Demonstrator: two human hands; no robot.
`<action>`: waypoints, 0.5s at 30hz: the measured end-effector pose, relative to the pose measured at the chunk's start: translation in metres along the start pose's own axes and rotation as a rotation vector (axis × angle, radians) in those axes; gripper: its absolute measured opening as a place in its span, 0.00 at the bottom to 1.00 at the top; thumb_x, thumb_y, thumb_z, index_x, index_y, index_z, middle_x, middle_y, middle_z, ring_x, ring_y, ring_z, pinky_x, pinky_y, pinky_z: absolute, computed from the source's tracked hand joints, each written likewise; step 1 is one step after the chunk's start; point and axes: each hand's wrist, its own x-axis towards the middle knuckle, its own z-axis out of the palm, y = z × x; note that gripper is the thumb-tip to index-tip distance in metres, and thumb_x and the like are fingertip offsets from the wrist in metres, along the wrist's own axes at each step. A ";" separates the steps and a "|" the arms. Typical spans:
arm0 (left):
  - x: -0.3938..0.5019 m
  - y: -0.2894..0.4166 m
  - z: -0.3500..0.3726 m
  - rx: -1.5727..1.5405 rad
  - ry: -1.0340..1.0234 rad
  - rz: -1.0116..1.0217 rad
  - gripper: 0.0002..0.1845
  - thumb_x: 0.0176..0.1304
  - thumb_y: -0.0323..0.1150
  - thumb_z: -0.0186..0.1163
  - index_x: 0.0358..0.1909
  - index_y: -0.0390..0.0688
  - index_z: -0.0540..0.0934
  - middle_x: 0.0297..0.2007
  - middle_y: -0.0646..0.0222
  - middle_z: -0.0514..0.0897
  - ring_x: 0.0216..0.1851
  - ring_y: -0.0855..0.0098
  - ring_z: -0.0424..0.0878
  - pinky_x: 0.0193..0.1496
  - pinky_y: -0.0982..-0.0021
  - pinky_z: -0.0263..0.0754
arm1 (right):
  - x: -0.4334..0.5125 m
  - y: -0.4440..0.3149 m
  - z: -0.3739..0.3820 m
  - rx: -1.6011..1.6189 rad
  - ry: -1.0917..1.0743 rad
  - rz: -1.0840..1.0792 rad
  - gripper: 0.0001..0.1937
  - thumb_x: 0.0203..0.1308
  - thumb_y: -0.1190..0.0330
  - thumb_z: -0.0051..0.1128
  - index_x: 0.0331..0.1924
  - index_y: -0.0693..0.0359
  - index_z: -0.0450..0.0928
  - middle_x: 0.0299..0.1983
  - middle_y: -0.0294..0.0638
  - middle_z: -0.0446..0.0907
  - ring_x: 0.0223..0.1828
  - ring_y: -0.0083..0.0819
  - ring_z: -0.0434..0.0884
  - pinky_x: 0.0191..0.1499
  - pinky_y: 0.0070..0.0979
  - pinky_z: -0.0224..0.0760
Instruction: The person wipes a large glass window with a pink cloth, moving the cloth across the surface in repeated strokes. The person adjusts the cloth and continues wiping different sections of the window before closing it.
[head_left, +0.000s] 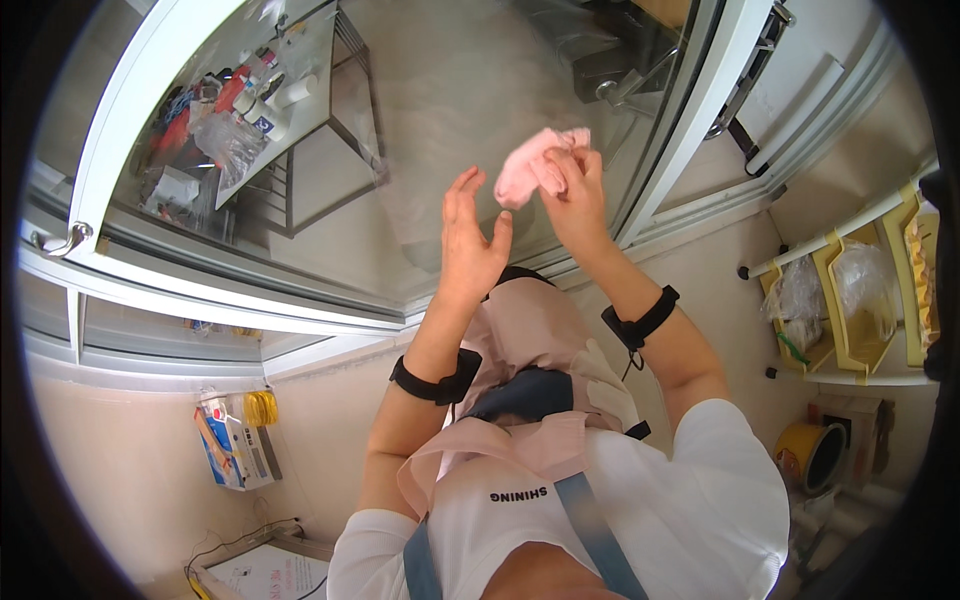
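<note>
A crumpled pink cloth (521, 171) is pinched between the thumb and fingers of my right hand (577, 199). It hangs out toward the left, in front of a glass pane. My left hand (472, 236) is raised beside it, thumb spread away from the fingers, with nothing in its grasp. A small gap separates my left thumb from the lower end of the cloth. Behind both hands is the glass of a white-framed door or window (450, 97), and a blurred floor shows through it.
Through the glass at left, a table (315, 124) holds bottles and plastic bags. A metal handle (67, 240) juts from the frame. At right hang yellow bins (855, 300) with plastic bags, above a tape roll (814, 454). A blue-and-white box (232, 450) is on the left wall.
</note>
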 end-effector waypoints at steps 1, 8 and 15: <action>-0.003 -0.002 -0.002 -0.002 0.004 -0.011 0.28 0.55 0.24 0.59 0.59 0.34 0.65 0.61 0.48 0.66 0.62 0.48 0.64 0.64 0.57 0.61 | 0.002 -0.006 0.003 0.039 0.007 -0.001 0.23 0.47 0.83 0.63 0.50 0.58 0.76 0.46 0.45 0.66 0.46 0.38 0.74 0.44 0.28 0.73; -0.013 -0.017 -0.018 0.035 0.097 -0.047 0.28 0.56 0.24 0.59 0.59 0.33 0.63 0.59 0.46 0.66 0.60 0.48 0.66 0.63 0.57 0.61 | 0.004 -0.032 0.034 0.038 0.023 -0.089 0.24 0.44 0.82 0.63 0.50 0.54 0.77 0.49 0.45 0.67 0.46 0.41 0.75 0.43 0.30 0.76; -0.023 -0.023 -0.035 -0.025 0.158 -0.128 0.31 0.55 0.23 0.60 0.61 0.33 0.61 0.60 0.46 0.65 0.60 0.49 0.66 0.62 0.59 0.64 | -0.014 -0.045 0.053 0.090 -0.121 -0.084 0.23 0.45 0.84 0.62 0.49 0.58 0.79 0.48 0.43 0.67 0.42 0.35 0.76 0.40 0.26 0.75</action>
